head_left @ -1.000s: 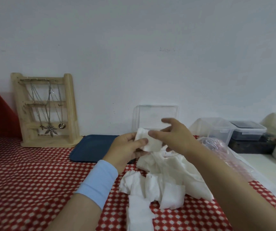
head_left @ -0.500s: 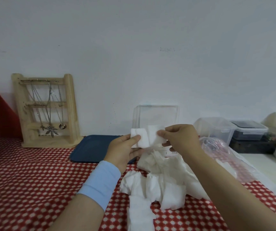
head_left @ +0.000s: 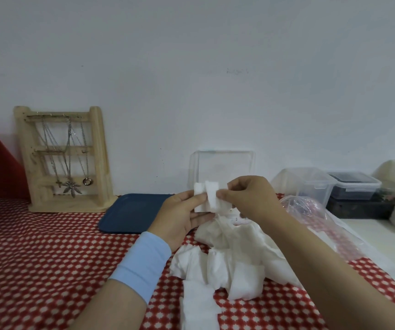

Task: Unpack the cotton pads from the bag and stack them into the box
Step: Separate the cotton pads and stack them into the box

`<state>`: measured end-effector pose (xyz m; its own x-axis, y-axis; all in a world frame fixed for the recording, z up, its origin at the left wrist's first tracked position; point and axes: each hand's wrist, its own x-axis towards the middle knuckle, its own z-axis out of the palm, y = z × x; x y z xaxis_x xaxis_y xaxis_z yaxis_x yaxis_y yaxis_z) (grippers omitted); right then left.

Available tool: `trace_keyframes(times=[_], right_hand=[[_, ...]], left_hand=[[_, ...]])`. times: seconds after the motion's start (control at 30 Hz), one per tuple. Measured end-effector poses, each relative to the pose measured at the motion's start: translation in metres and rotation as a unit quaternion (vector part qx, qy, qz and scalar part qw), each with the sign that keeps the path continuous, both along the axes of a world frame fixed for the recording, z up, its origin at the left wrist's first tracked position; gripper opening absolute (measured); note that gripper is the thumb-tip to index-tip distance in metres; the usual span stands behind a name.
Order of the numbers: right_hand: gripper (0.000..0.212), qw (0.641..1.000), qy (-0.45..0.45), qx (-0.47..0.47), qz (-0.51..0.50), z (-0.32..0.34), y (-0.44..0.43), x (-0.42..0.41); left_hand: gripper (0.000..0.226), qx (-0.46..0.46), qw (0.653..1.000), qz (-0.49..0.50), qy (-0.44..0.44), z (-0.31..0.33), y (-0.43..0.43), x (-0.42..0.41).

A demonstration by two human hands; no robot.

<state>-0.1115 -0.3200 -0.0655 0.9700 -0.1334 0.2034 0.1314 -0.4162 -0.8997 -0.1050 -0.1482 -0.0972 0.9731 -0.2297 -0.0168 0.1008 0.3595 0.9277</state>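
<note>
Dozens of loose cotton pads (head_left: 234, 265) lie heaped on the near red checked cloth (head_left: 48, 258), right of centre. Clear bag (head_left: 311, 210) lies slack just right of the heap. Clear box (head_left: 222, 165) stands far behind the hands, by the wall. Left hand (head_left: 182, 215) grips the held pads (head_left: 207, 198) from below; right hand (head_left: 251, 198) pinches their right edge with thumb and fingertip. Pads look featherlight, soft and floppy, likely to cling and crease; best pinched at the edges, kept flat and squared before stacking. No brand, label or writing readable.
</note>
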Motion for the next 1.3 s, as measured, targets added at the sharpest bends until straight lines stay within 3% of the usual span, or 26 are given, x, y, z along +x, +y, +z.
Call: trace_keyframes(times=[0.13, 0.3, 0.43, 0.53, 0.7, 1.0, 1.17, 1.3], right_hand=[[0.039, 0.996, 0.062, 0.056, 0.041, 0.001, -0.002, -0.001], [0.017, 0.985, 0.107, 0.112, 0.082, 0.003, -0.009, -0.001], [0.013, 0.995, 0.043, 0.084, 0.045, 0.002, -0.013, 0.004], [0.01, 0.993, 0.004, 0.105, 0.049, 0.006, -0.015, 0.003], [0.008, 0.99, 0.02, 0.098, 0.098, 0.005, -0.002, -0.004], [0.018, 0.998, 0.02, 0.027, 0.047, 0.003, -0.002, -0.004], [0.013, 0.993, 0.08, 0.013, 0.086, 0.004, -0.006, -0.004], [0.013, 0.991, 0.084, 0.027, 0.102, 0.006, -0.006, -0.006]], left_hand=[[0.029, -0.005, 1.0, -0.005, -0.004, 0.004, 0.0, -0.001], [0.027, 0.034, 0.999, 0.011, -0.003, 0.0, 0.0, 0.002], [0.021, -0.014, 0.999, 0.033, 0.03, -0.001, 0.002, 0.003], [0.016, 0.007, 0.998, 0.06, 0.03, -0.004, 0.004, 0.003], [0.024, 0.018, 1.0, 0.01, 0.022, -0.003, 0.0, 0.001], [0.033, -0.005, 1.0, -0.015, 0.026, 0.0, -0.002, 0.002], [0.028, 0.104, 0.993, -0.037, -0.04, -0.001, 0.004, 0.002], [0.025, 0.14, 0.989, -0.031, -0.044, 0.003, 0.008, 0.0]])
